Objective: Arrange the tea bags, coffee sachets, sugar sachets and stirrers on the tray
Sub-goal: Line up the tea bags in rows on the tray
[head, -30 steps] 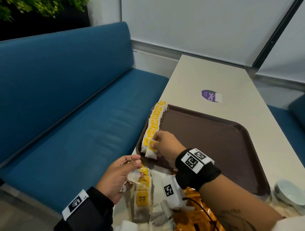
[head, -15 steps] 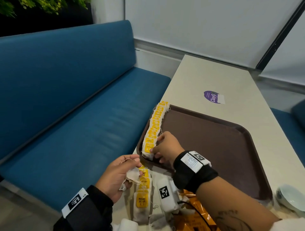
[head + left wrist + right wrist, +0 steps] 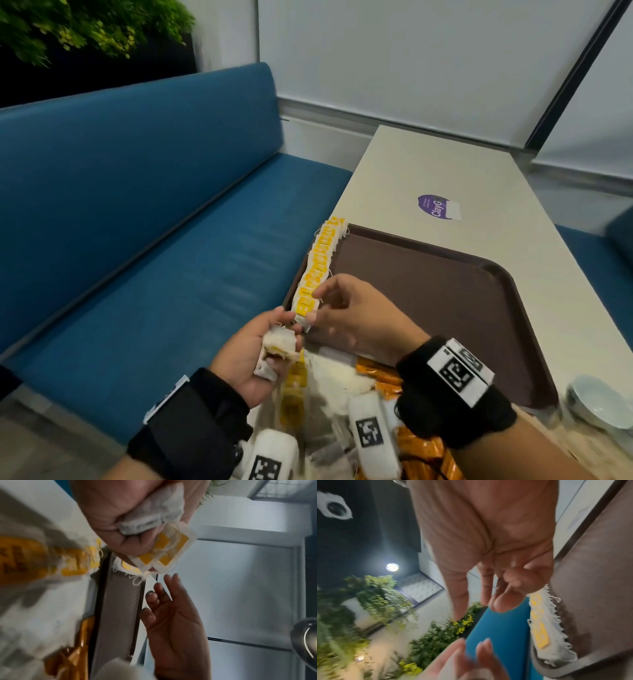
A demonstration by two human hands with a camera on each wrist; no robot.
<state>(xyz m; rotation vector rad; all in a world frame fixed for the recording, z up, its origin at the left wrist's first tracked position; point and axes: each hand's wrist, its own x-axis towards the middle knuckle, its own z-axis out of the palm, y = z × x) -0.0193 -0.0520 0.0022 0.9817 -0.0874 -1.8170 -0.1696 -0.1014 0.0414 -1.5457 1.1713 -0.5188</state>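
Tea bags (image 3: 320,263) with yellow tags stand in one long row along the left edge of the brown tray (image 3: 445,291), too many and too close for me to count. This tray lies on a pale table (image 3: 445,164), and a blue bench (image 3: 137,222) runs left of it. Half a second ago my right hand (image 3: 356,315) touched the near end of the row; now it has lifted, fingers relaxed and empty. My left hand (image 3: 260,353) has come up beside it, gripping a small bunch of tea bags (image 3: 154,511). One bowl (image 3: 599,401) stands near the tray's right corner.
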